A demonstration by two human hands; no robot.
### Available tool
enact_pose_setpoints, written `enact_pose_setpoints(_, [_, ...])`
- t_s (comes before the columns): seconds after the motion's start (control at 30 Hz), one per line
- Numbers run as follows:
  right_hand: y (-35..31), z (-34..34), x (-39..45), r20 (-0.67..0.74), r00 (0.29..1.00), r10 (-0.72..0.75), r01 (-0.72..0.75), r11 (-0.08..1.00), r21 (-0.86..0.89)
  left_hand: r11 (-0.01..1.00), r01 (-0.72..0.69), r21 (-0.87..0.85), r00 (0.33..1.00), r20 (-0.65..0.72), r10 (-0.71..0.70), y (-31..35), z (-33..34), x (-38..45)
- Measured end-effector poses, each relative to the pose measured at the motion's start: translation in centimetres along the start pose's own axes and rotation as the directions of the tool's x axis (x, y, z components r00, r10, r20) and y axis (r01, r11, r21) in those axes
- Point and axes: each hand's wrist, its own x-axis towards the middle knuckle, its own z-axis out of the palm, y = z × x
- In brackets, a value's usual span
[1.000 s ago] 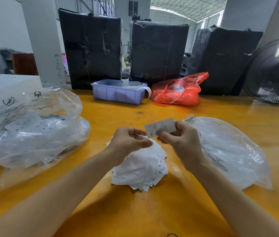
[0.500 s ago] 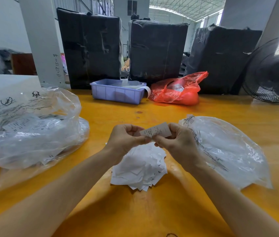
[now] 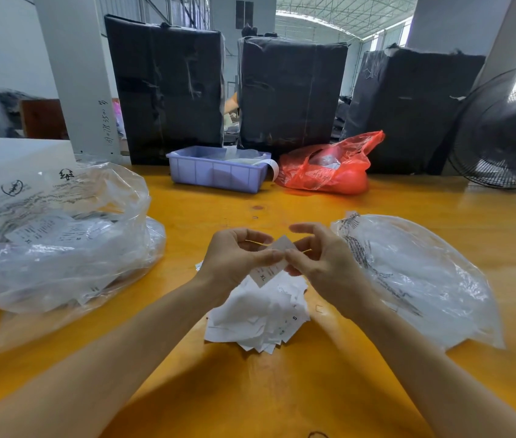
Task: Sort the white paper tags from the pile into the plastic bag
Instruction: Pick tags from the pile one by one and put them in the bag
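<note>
While both forearms reach forward over the yellow bench (image 3: 282, 390), the left hand (image 3: 234, 260) and right hand (image 3: 323, 263) meet fingertip to fingertip, together pinching one white tag (image 3: 271, 270) marked XL, tilted, just above the pile of tags (image 3: 260, 314). A thin yellowish strand crosses between the hands; what it is cannot be told. Right of the right hand lies the flat plastic bag (image 3: 418, 279), its mouth unclear. Bare bench lies nearer than the pile.

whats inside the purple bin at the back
Inside the purple bin, only pale sheets and a white strip curling over its right end show; its near wall hides anything lower down.
</note>
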Motion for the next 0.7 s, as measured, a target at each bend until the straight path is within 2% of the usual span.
enact_pose_setpoints(0.07, [0.1, -0.1, 0.2, -0.08, 0.997, -0.014, 0.017, 0.999, 0.038, 0.999, 0.028, -0.039, 0.999, -0.018, -0.029, 0.1, 0.0, 0.1])
enact_pose_setpoints(0.17, [0.1, 0.1, 0.2, -0.116, 0.993, -0.025, 0.028, 0.999, 0.02, 0.993, 0.05, -0.103, 0.998, -0.038, -0.054, 0.3, 0.0, 0.2])
enact_pose_setpoints(0.27, [-0.4, 0.3, -0.2, -0.057, 0.997, -0.053, 0.052, 0.998, -0.024, 0.978, 0.089, -0.188, 0.993, -0.058, -0.101, 0.4, -0.1, 0.1])
enact_pose_setpoints(0.4, [-0.8, 0.3, -0.8, 0.056, 0.998, -0.027, 0.026, 0.999, 0.023, 0.952, 0.124, -0.281, 0.98, -0.115, -0.162, 0.6, 0.0, 0.1])
enact_pose_setpoints(0.5, [-0.5, 0.4, -0.4, 0.021, 0.998, 0.064, -0.067, 0.984, 0.164, 0.917, 0.151, -0.369, 0.978, -0.082, -0.194, 0.9, 0.1, 0.0])
enact_pose_setpoints(0.57, [-0.4, 0.2, -0.2, -0.025, 0.991, 0.131, -0.12, 0.957, 0.265, 0.923, 0.185, -0.338, 0.978, -0.029, -0.206, 1.3, 0.0, 0.1])
enact_pose_setpoints(0.7, [0.1, -0.3, 0.3, -0.094, 0.963, 0.254, -0.192, 0.886, 0.423, 0.951, 0.305, -0.058, 0.949, 0.106, -0.298, 2.0, -1.2, 0.2])
